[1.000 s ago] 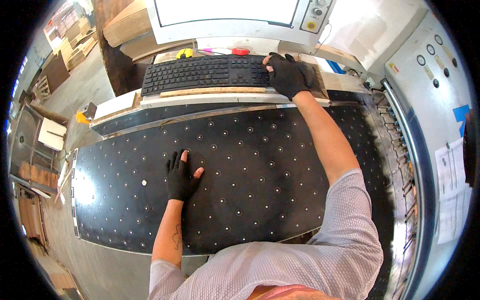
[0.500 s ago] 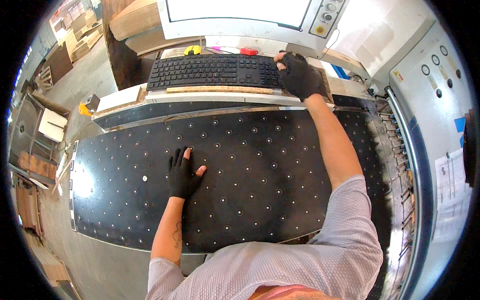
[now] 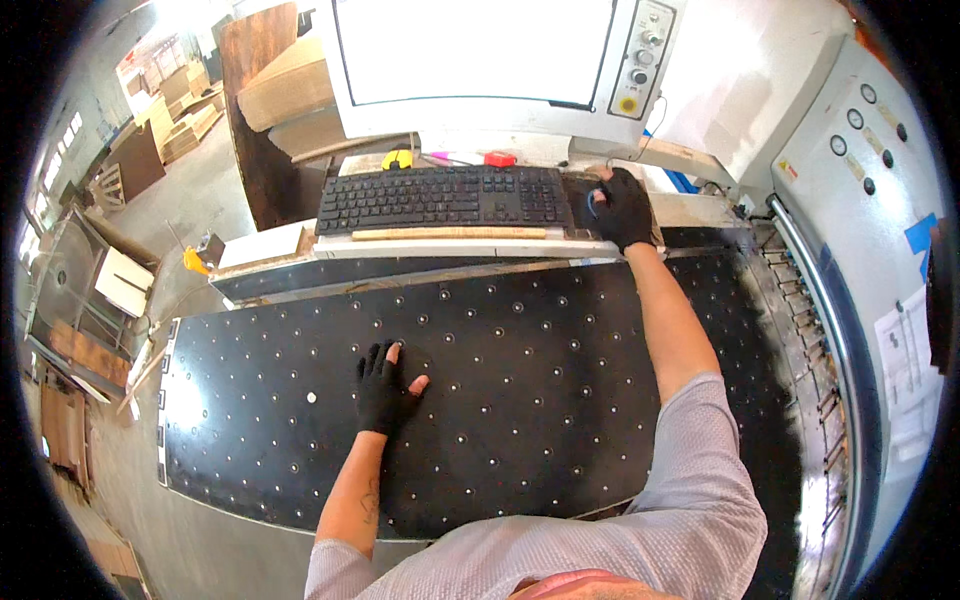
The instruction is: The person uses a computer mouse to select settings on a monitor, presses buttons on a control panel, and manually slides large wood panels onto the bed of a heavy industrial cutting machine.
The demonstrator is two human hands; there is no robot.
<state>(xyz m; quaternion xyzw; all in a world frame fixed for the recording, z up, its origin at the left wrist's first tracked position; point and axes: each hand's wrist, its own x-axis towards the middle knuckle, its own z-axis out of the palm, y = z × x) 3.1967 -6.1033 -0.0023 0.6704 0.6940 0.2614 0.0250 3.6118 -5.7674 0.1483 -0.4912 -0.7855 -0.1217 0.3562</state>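
Observation:
My left hand (image 3: 385, 395), in a black glove that leaves some fingertips bare, rests with its fingers apart on a black table top (image 3: 480, 410) dotted with small round studs. It holds nothing. My right hand (image 3: 625, 210), gloved the same way, is just right of the black keyboard (image 3: 445, 197). Its fingers curl over what looks like a computer mouse (image 3: 592, 205); only a bluish edge shows and the rest is hidden under the hand. A strip of wood (image 3: 450, 233) lies along the keyboard's front edge.
Behind the keyboard lie a yellow tape measure (image 3: 397, 160) and a red one (image 3: 500, 159). A monitor (image 3: 480, 55) with a bright screen and a button panel (image 3: 641, 60) stands above. At the right is a white cabinet with gauges (image 3: 855, 120); stacked boards (image 3: 285, 85) stand back left.
My right hand has shifted from the keyboard's right end onto the spot beside it. The view has tilted up, showing more of the monitor. My left hand stays on the table top.

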